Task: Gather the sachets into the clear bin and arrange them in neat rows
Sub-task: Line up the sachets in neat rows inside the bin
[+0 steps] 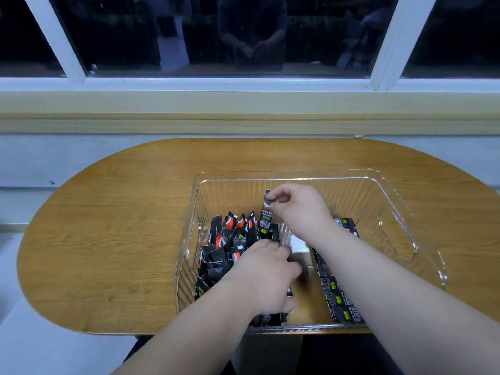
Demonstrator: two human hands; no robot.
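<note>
Fingers (278, 195) of the right hand (300, 209) pinch the top of one black sachet (266, 221), holding it upright. The left hand (265, 277) lies curled on the jumbled sachets (227, 247) at the left of the clear bin (365, 201); I cannot tell whether it grips any. A flat row of sachets (338, 296) lines the bin's right side, and the bin sits on the wooden surface (108, 239).

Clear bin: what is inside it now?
A jumbled pile of black sachets at left, a flat row of sachets at right. The right hand pinches one sachet; the left hand rests in the pile. Whatever lies under hand and forearm is hidden.
</note>
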